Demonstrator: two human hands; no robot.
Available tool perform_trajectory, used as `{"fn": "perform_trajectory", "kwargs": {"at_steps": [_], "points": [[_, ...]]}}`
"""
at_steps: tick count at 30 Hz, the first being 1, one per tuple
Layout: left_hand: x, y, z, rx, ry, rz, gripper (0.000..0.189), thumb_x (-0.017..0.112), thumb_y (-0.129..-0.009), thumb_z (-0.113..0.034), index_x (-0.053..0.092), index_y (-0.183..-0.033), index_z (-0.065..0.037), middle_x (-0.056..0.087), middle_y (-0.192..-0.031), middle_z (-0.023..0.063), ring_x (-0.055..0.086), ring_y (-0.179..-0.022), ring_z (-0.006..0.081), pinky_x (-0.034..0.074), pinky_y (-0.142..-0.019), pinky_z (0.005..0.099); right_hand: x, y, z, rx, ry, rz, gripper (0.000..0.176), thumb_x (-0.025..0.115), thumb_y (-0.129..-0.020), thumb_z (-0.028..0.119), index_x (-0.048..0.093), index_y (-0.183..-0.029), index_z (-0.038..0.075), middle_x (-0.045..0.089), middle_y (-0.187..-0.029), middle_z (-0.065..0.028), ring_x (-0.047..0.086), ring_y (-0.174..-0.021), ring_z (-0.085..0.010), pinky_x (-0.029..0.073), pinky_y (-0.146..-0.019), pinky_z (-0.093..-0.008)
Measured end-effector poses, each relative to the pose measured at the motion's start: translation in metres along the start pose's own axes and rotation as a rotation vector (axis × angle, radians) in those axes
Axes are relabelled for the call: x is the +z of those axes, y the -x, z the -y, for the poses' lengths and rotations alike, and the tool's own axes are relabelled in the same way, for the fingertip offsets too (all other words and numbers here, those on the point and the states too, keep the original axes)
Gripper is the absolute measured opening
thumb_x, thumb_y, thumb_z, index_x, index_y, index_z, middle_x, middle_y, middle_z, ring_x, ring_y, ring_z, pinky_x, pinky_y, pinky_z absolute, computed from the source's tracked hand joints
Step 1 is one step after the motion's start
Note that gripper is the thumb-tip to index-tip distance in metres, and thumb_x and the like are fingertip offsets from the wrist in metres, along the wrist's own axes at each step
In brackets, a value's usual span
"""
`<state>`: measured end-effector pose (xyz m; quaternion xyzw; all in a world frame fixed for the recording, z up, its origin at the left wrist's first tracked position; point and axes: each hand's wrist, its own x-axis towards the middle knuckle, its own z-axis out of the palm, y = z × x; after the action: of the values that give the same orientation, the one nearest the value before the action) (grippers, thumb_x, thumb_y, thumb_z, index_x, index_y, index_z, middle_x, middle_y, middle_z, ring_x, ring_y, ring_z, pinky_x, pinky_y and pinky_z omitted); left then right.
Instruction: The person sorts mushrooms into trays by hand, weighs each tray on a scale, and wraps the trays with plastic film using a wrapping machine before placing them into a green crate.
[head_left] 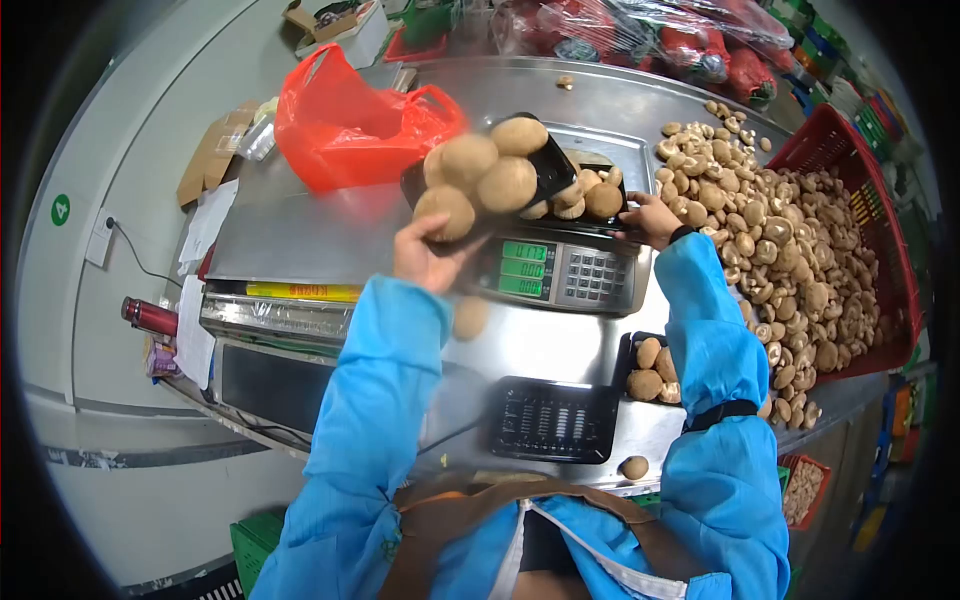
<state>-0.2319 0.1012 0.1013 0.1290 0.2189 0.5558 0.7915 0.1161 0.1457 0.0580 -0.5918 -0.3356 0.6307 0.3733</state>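
My left hand (430, 255) is closed on the near edge of a black tray loaded with large brown shiitake mushrooms (470, 165), held raised left of the scale. My right hand (652, 218) pinches the right edge of a second black tray (590, 220) with mushrooms in it, at the platform of the digital scale (570, 268). Green digits glow on the scale's display. Just below my left hand, a blurred single mushroom (470, 318) shows against the steel tabletop.
A bare black tray (553, 420), another tray with mushrooms (648, 372) and one loose mushroom (634, 467) lie nearer me. Rightward, a mushroom heap (790, 260) spills from a tipped red crate (895, 250). A red plastic bag (340, 130) stands at the back left.
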Motion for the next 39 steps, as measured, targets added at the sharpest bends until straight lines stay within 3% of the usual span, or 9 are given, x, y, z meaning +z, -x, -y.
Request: {"fn": "perform_trajectory", "kwargs": {"at_steps": [7, 9, 13, 17, 21, 24, 27, 31, 39], "points": [[-0.013, -0.029, 0.007, 0.057, 0.017, -0.033, 0.058, 0.051, -0.074, -0.002, 0.031, -0.128, 0.001, 0.04, -0.126, 0.0221, 0.039, -0.119, 0.0392, 0.036, -0.099, 0.0551, -0.026, 0.04, -0.011, -0.102, 0.039, 0.026, 0.05, 0.043, -0.083, -0.007, 0.032, -0.132, -0.003, 0.05, -0.111, -0.019, 0.06, -0.082, -0.0254, 0.054, -0.068, -0.0278], [-0.012, -0.033, 0.018, 0.034, 0.104, -0.066, 0.055, 0.051, -0.074, -0.002, 0.034, -0.126, 0.0, 0.043, -0.124, 0.0208, 0.041, -0.118, 0.0378, 0.037, -0.098, 0.0549, -0.039, 0.063, -0.017, -0.133, 0.014, 0.049, 0.049, 0.044, -0.084, -0.007, 0.033, -0.131, -0.001, 0.054, -0.106, -0.0133, 0.06, -0.081, -0.0192, 0.053, -0.068, -0.0281], [-0.005, -0.038, 0.048, -0.029, 0.147, -0.149, 0.051, 0.052, -0.074, 0.001, 0.037, -0.122, 0.001, 0.043, -0.123, 0.0208, 0.043, -0.116, 0.0375, 0.039, -0.096, 0.056, -0.077, 0.107, -0.043, -0.085, -0.018, -0.005, 0.05, 0.047, -0.083, -0.007, 0.034, -0.131, 0.0, 0.057, -0.103, -0.0089, 0.06, -0.082, -0.0165, 0.053, -0.066, -0.028], [-0.034, -0.064, 0.085, -0.022, 0.063, -0.179, 0.053, 0.054, -0.076, 0.002, 0.034, -0.125, 0.0, 0.041, -0.124, 0.0193, 0.044, -0.114, 0.0364, 0.043, -0.093, 0.0541, -0.109, 0.156, -0.07, -0.057, -0.053, -0.044, 0.054, 0.052, -0.081, -0.004, 0.033, -0.131, -0.001, 0.061, -0.097, -0.0118, 0.062, -0.075, -0.0178, 0.053, -0.061, -0.0271], [0.009, -0.029, 0.091, 0.062, -0.252, -0.299, 0.065, 0.057, -0.074, 0.008, 0.026, -0.13, -0.005, 0.04, -0.124, 0.0182, 0.046, -0.113, 0.0335, 0.044, -0.092, 0.0511, -0.098, 0.199, -0.075, -0.095, -0.081, -0.14, 0.054, 0.053, -0.08, -0.004, 0.034, -0.131, -0.001, 0.062, -0.096, -0.0114, 0.064, -0.071, -0.0169, 0.055, -0.056, -0.0239], [0.003, -0.01, 0.093, -0.136, -0.342, -0.38, 0.089, 0.061, -0.068, 0.018, 0.009, -0.134, -0.009, 0.038, -0.124, 0.021, 0.05, -0.108, 0.0323, 0.045, -0.091, 0.0475, -0.103, 0.216, -0.089, -0.139, -0.148, -0.118, 0.052, 0.053, -0.08, -0.004, 0.036, -0.13, 0.0, 0.062, -0.1, -0.0103, 0.064, -0.076, -0.015, 0.054, -0.057, -0.0232], [-0.01, 0.042, 0.104, -0.306, -0.365, -0.279, 0.089, 0.057, -0.069, 0.019, 0.004, -0.136, -0.007, 0.037, -0.124, 0.0244, 0.051, -0.107, 0.0344, 0.046, -0.09, 0.0447, -0.101, 0.225, -0.101, -0.177, -0.208, -0.145, 0.05, 0.052, -0.081, -0.004, 0.037, -0.129, 0.001, 0.062, -0.102, -0.0102, 0.064, -0.077, -0.0142, 0.054, -0.056, -0.0223], [-0.027, 0.095, 0.12, -0.575, -0.25, -0.211, 0.074, 0.056, -0.072, 0.016, 0.017, -0.133, -0.001, 0.04, -0.121, 0.0246, 0.05, -0.108, 0.0346, 0.047, -0.089, 0.0368, -0.103, 0.23, -0.108, -0.215, -0.223, -0.182, 0.05, 0.051, -0.081, -0.004, 0.037, -0.129, 0.002, 0.062, -0.103, -0.0086, 0.064, -0.077, -0.0127, 0.053, -0.054, -0.0209], [-0.033, 0.097, 0.109, -0.491, -0.317, -0.238, 0.064, 0.06, -0.075, 0.008, 0.024, -0.128, 0.001, 0.045, -0.112, 0.0192, 0.056, -0.096, 0.0271, 0.05, -0.082, 0.0316, -0.106, 0.237, -0.107, -0.23, -0.237, -0.257, 0.049, 0.051, -0.081, -0.004, 0.037, -0.129, 0.001, 0.062, -0.102, -0.0073, 0.064, -0.076, -0.0111, 0.052, -0.053, -0.0184]]}}
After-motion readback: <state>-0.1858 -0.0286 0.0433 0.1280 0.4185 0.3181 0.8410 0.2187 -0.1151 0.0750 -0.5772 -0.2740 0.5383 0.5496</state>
